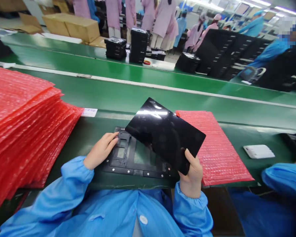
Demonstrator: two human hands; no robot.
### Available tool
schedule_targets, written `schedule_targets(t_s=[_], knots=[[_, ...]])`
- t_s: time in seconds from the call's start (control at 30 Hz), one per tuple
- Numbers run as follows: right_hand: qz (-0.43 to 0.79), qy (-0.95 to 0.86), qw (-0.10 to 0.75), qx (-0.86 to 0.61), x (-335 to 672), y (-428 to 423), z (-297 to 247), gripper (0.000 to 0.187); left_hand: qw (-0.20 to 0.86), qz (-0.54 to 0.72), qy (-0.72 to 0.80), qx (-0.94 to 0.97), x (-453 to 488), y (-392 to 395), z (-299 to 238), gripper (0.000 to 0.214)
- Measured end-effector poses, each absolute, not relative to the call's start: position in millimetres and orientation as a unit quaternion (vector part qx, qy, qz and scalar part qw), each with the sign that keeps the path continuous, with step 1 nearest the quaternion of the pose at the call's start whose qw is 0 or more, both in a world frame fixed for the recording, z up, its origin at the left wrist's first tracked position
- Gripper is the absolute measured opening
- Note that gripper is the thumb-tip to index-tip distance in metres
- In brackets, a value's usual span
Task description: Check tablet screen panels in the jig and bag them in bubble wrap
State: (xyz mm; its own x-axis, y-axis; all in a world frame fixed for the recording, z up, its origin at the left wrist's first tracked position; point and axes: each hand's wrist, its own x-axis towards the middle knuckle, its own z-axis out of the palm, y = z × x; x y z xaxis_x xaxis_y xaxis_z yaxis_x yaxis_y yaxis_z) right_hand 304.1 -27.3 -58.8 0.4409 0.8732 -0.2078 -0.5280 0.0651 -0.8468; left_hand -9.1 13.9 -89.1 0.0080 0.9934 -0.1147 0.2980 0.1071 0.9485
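Right hand (pixel 191 172) is pinching a glossy black rectangular panel (pixel 165 135) by its lower edge, tilting it over a black plastic jig (pixel 123 170). Left hand (pixel 100 150) is resting half-open on the jig's left side, gripping nothing (flat red bubble-wrap bag (pixel 214 148) lying just right of the panel, stacked red bubble-wrap bags (pixel 22 131) sitting left of the jig)

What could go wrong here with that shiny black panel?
Two risks seem likely. The right hand alone holds the glossy black panel by one edge, tilted, so it might slip and strike the black fixture beneath it. The panel's mirror-like face could also pick up fingerprints or smudges, since bare fingers press directly on it.
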Motion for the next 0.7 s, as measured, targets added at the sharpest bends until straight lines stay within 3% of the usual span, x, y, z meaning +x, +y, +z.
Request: schedule_targets(t_s=[0.13, 0.23, 0.3, 0.43, 0.5, 0.6, 0.7], knots=[[0.575, -0.229, 0.61, -0.495, 300, -30, -69, 0.057, 0.733, 0.389, 0.421, 0.366, -4, 20, -70, 0.067], [0.587, -0.297, 0.533, -0.532, 301, -30, -78, 0.055, 0.793, 0.375, 0.357, 0.32, -3, 20, -64, 0.053], [0.533, -0.38, 0.488, -0.577, 303, -29, -85, 0.058, 0.764, 0.397, 0.367, 0.353, -3, 18, -66, 0.046], [0.346, -0.515, 0.403, -0.673, 306, -26, -101, 0.077, 0.66, 0.398, 0.441, 0.46, -6, 12, -82, 0.067], [0.309, -0.537, 0.366, -0.694, 306, -26, -108, 0.082, 0.56, 0.363, 0.512, 0.541, -8, 10, -89, 0.069], [0.294, -0.555, 0.346, -0.697, 305, -28, -113, 0.081, 0.399, 0.327, 0.574, 0.636, -13, 9, -98, 0.057], [0.281, -0.564, 0.332, -0.702, 303, -29, -113, 0.08, 0.36, 0.321, 0.574, 0.662, -15, 9, -102, 0.045]])
